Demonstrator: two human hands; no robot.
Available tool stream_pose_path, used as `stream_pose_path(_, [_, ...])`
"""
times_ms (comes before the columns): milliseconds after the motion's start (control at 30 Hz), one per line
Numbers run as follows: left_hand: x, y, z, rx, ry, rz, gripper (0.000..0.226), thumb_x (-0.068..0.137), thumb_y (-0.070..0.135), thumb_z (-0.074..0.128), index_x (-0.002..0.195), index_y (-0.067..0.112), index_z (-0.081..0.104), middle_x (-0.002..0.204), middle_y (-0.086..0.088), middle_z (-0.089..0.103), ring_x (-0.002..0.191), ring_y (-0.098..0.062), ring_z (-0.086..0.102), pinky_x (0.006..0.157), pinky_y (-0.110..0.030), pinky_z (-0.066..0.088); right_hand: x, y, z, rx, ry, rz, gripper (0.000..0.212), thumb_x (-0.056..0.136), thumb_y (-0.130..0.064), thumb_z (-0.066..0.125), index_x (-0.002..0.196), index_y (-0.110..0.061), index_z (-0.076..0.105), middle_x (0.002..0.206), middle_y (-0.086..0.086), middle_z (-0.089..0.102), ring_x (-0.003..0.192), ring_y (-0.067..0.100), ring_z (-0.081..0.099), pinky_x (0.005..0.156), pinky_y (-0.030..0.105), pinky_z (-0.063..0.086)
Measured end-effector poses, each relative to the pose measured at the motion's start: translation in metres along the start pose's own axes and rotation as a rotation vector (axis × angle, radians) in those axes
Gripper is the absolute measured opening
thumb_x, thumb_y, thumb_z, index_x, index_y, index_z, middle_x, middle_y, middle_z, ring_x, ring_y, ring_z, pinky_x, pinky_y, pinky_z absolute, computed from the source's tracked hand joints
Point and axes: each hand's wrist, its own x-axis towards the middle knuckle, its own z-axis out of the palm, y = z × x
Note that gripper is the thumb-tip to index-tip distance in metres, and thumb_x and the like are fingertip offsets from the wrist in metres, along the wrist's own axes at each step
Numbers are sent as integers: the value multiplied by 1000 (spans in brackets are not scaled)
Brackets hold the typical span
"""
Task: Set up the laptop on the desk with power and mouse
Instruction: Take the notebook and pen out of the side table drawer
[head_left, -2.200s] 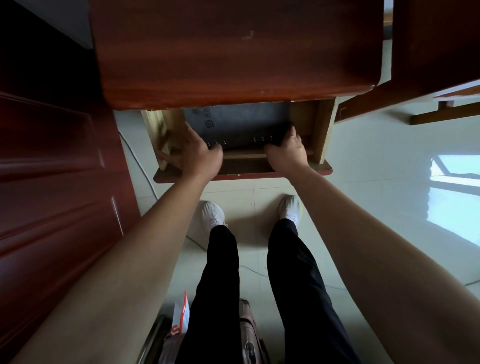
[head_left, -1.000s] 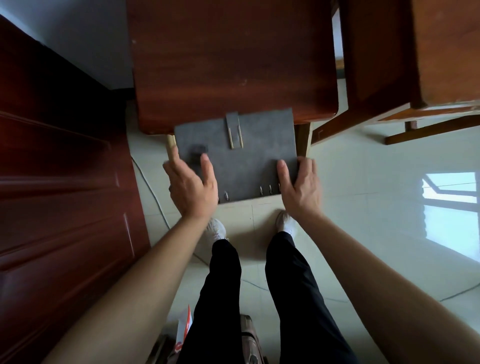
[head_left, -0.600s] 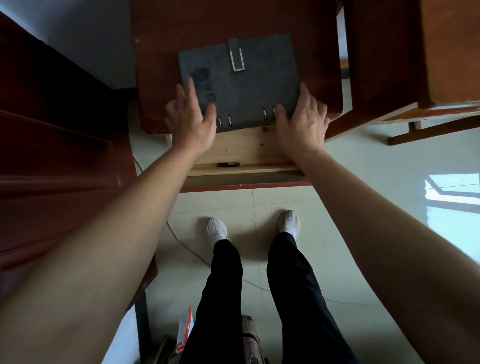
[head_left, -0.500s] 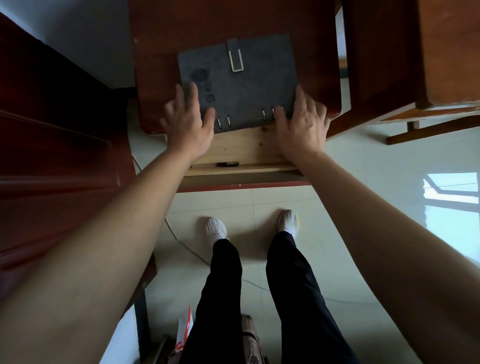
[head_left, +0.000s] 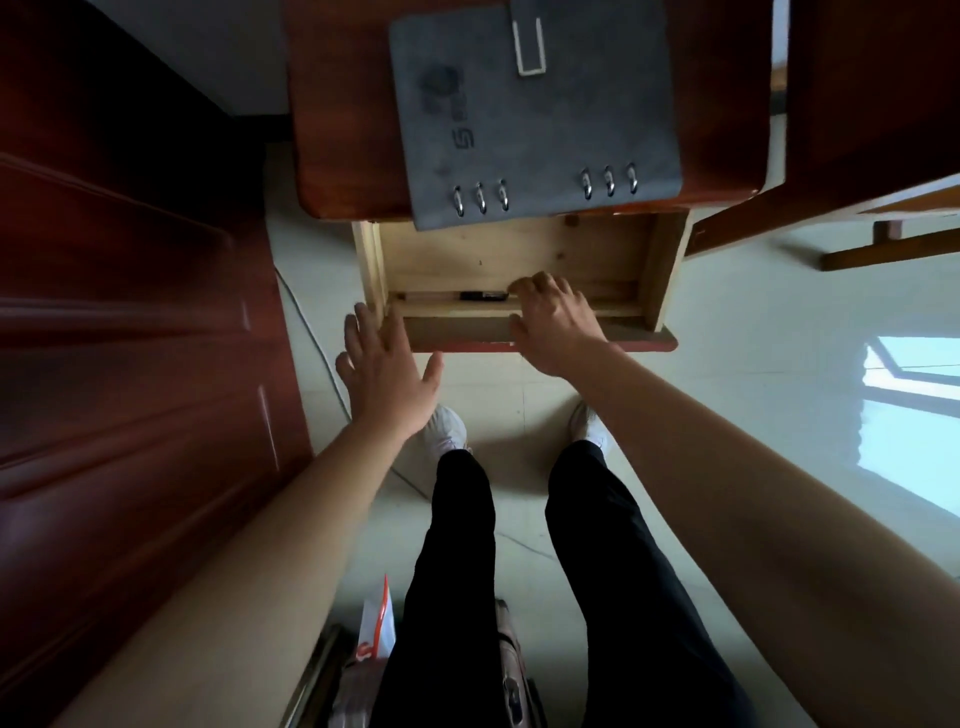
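A grey felt ring binder (head_left: 535, 114) lies flat on the reddish-brown desk (head_left: 343, 130), its near edge overhanging the open wooden drawer (head_left: 519, 254) below. A small black object (head_left: 483, 295) lies at the drawer's front inside edge. My right hand (head_left: 556, 325) rests on the drawer's front panel, fingers curled over its top edge. My left hand (head_left: 387, 371) hovers with fingers spread, empty, just left of the drawer's front corner. No laptop, charger or mouse is in view.
A dark red wooden door (head_left: 130, 338) fills the left side. A thin white cable (head_left: 317, 343) runs along the tiled floor by the door. A second wooden piece of furniture (head_left: 878, 98) stands at the right. A suitcase (head_left: 363, 686) with a white-and-orange bag sits behind my legs.
Both hands lifted the binder out of the drawer and set it on the desk, then let go. They have dropped back to the drawer front, the right one onto its edge.
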Motion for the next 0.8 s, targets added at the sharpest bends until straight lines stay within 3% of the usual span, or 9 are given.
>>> stream_pose_path(100, [-2, -12, 8, -14, -64, -29, 59, 99, 44, 43, 149, 15, 30, 163, -17, 9, 150, -33, 7, 115, -55, 21, 26, -17, 16, -56, -52, -81, 41, 94, -18, 48, 135, -12, 50, 133, 15, 52, 121, 35, 48, 97, 45, 42])
stream_pose_path(200, [0, -17, 7, -37, -72, -23, 56, 101, 39, 40, 151, 18, 28, 164, -15, 8, 150, -32, 6, 116, -52, 19, 43, -30, 29, -91, -112, -68, 42, 96, -21, 46, 137, -14, 46, 136, 13, 50, 124, 34, 45, 100, 44, 38])
stream_pose_path(367, [6, -20, 6, -32, -66, -23, 50, 102, 30, 40, 149, 17, 30, 163, -14, 11, 149, -32, 10, 115, -50, 22, 61, -37, 39, -180, -145, -19, 48, 97, -44, 45, 135, -14, 47, 140, 15, 43, 127, 36, 41, 103, 47, 35])
stream_pose_path(500, [9, -19, 6, -49, -34, -39, 44, 102, 25, 39, 146, 15, 36, 161, -15, 18, 147, -33, 16, 112, -52, 28, 64, -33, 33, -76, -224, 10, 42, 98, -44, 51, 134, -23, 52, 137, 16, 40, 123, 37, 46, 101, 50, 43])
stream_pose_path(667, [7, -9, 4, -118, -64, -99, 45, 101, 26, 40, 145, 15, 37, 162, -15, 15, 147, -35, 15, 112, -54, 28, 34, -20, 23, 6, -123, -49, 20, 98, -20, 54, 118, -16, 57, 118, 13, 51, 107, 34, 54, 83, 45, 49])
stream_pose_path(800, [-4, 7, 4, -287, -1, -190, 61, 98, 28, 48, 152, 12, 25, 163, -17, 9, 148, -36, 14, 114, -52, 26, -19, 2, 20, 134, 84, 62, 18, 102, -25, 46, 115, -16, 55, 109, 13, 54, 100, 34, 55, 82, 44, 48])
